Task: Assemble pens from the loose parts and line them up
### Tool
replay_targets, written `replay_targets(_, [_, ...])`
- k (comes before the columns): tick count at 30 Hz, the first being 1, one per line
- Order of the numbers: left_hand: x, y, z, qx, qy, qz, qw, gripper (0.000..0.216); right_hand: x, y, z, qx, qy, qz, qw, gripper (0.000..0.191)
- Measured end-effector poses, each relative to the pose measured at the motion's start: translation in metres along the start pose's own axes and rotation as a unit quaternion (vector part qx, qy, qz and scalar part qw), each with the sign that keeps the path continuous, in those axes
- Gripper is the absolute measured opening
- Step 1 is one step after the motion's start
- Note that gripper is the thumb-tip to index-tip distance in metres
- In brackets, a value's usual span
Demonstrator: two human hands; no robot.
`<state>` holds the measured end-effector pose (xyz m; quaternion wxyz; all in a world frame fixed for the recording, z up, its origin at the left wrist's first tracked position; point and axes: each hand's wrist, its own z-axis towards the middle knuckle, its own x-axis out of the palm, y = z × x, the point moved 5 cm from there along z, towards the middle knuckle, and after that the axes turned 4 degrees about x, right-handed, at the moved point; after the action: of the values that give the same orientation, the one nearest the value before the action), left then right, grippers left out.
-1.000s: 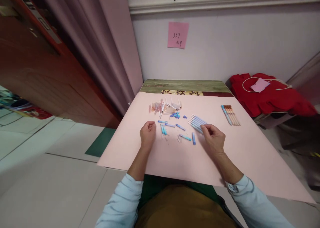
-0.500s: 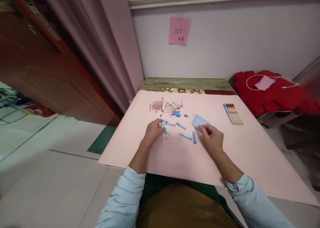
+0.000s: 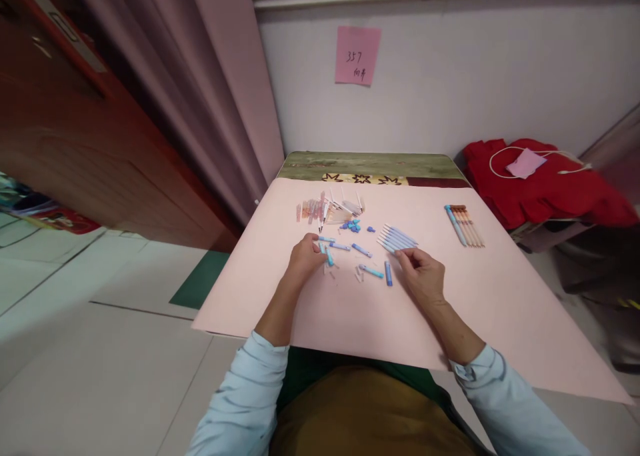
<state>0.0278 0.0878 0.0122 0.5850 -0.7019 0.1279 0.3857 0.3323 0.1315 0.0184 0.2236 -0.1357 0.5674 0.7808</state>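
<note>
My left hand is over the left part of the table, thumb and forefinger apart, beside several short blue pen barrel pieces. Nothing shows between those fingers. My right hand pinches the near end of a light blue pen barrel, the nearest in a fanned row of slim blue barrels with white tips. Between the hands lie more pieces: a turquoise one, a darker blue upright one and a blue one. Small clear bits are scattered near them.
Small blue caps sit in a pile behind the pieces. Farther back are pinkish clear grips and thin white refills. To the right lies a row of brown-capped pens. Red cloth with a cable is beyond the table.
The view has shifted slightly. My left thumb and forefinger have spread apart a little by the blue pieces. My right hand stays at the row of barrels.
</note>
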Motion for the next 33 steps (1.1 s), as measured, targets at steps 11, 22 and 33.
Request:
replay_targets(11, [-0.001,-0.002,-0.002,-0.009,-0.026,-0.011,1.0,0.042,0.001,-0.003,0.0,0.003,0.014,-0.002,1.0,0.03])
replay_targets(22, [0.001,-0.011,-0.017,-0.103,-0.076,-0.357,0.925,0.031,0.001,-0.003,0.0,-0.011,0.013,0.019,1.0,0.026])
replay_targets(33, [0.082,-0.079,-0.063,-0.259,0.102,-0.686,0.672,0.01,0.012,0.038,-0.016,-0.177,0.107,0.09,0.974,0.025])
